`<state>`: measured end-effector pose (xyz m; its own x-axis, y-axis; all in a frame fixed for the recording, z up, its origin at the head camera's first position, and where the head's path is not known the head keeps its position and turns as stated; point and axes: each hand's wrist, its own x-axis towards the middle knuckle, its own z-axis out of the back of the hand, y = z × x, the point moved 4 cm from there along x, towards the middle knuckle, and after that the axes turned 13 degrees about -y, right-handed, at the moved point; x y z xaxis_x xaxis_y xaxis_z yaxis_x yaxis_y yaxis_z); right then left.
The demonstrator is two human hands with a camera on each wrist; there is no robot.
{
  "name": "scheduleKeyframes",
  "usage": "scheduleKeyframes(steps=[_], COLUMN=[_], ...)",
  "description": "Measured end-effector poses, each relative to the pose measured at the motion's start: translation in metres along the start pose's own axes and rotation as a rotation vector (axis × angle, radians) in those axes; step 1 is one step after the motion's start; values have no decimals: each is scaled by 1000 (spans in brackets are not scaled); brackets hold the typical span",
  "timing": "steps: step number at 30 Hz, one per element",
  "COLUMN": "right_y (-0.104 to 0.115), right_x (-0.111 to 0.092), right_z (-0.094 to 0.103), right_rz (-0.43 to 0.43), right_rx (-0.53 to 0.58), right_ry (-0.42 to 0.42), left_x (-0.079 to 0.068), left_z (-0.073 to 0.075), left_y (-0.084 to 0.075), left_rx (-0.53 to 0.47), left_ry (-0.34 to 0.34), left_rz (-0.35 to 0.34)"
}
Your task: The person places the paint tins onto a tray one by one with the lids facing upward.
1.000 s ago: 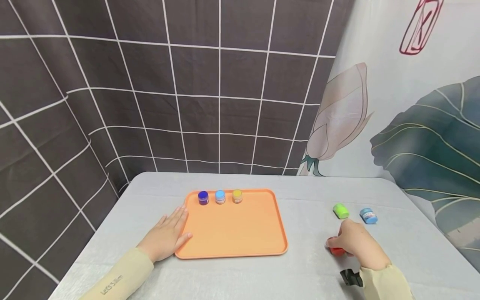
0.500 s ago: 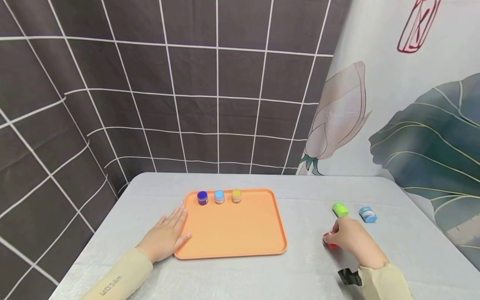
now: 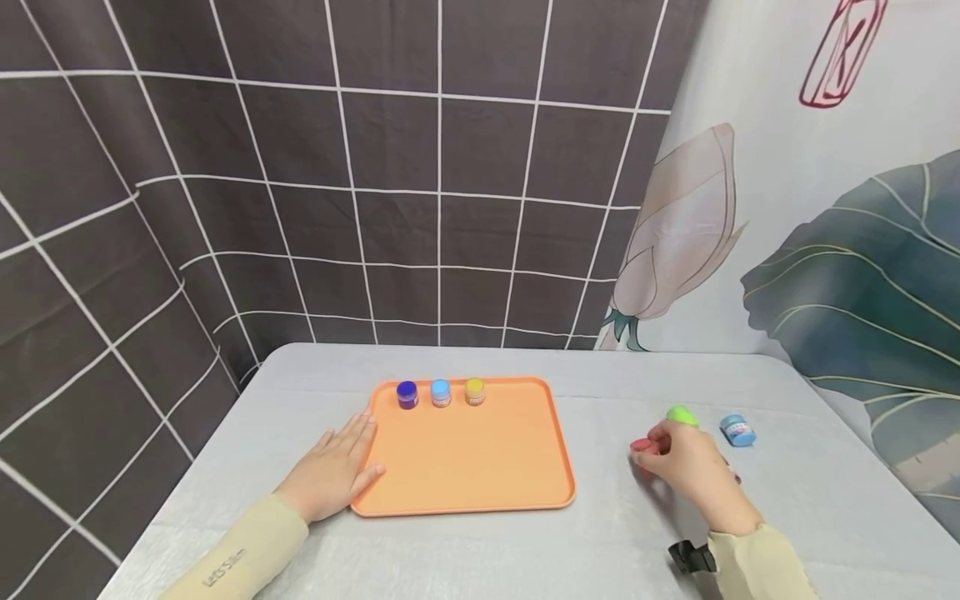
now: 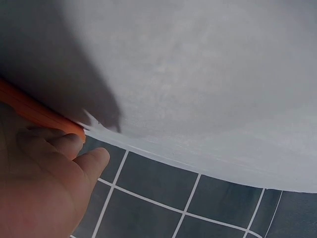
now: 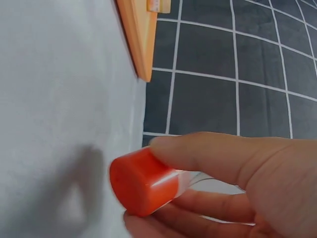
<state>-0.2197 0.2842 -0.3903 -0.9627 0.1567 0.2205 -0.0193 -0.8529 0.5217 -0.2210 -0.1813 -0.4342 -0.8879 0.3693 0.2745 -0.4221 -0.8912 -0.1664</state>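
My right hand [image 3: 686, 467] pinches a small red-lidded jar [image 3: 642, 447] between thumb and fingers, to the right of the orange tray. The right wrist view shows the jar's red lid [image 5: 141, 181] tilted towards the table, its shadow apart from it. My left hand [image 3: 330, 471] lies with fingers extended along the left rim of the orange tray [image 3: 465, 467]. Along the tray's back edge stand a purple jar [image 3: 407, 395], a light blue jar [image 3: 440, 393] and a yellow jar [image 3: 475, 392].
A green jar [image 3: 681, 414], partly covered by my right hand, and a blue jar [image 3: 738, 431] lie on the grey-white table [image 3: 600, 550]. A small dark reddish thing [image 3: 735, 475] peeks out behind my right wrist. Dark gridded cloth [image 3: 480, 225] hangs behind.
My right hand has raised the red-lidded jar from the table and moved it left and away from me, partly covering the green jar. The left hand stays on the tray's rim.
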Motion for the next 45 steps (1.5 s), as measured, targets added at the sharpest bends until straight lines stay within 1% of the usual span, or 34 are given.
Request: scheduleKeyframes(steps=[5,10,14,19,28,34,38,42,45], right_y=[2,4,8,14,24,30,36,43,48], right_x=[1,1,2,5,12,18,22,25,29], right_z=[-6,-15,-24,-33,-44,-57,-65,-73,-78], right_rz=[37,73,104,115,148,115,95,77,58], right_rx=[68,171,216,241,379,501,547,604,619], right_ry=[-50,-72,-78,-80,-132,-136,-153,-149,-142], left_x=[0,1,0,0,-1,0,0,0,0], left_z=[1,2,1,0,-2,0,0,-1,-3], left_y=[-1,-2,-3,-2,1,0,0,1,2], left_rx=[-5,-10,-9,-9,-13,-20,-19,-16,-12], left_ry=[-1,-4,-7,-9,-4,-16,-13,-11,-13], left_rz=[3,2,1,1,6,4,2,2,0])
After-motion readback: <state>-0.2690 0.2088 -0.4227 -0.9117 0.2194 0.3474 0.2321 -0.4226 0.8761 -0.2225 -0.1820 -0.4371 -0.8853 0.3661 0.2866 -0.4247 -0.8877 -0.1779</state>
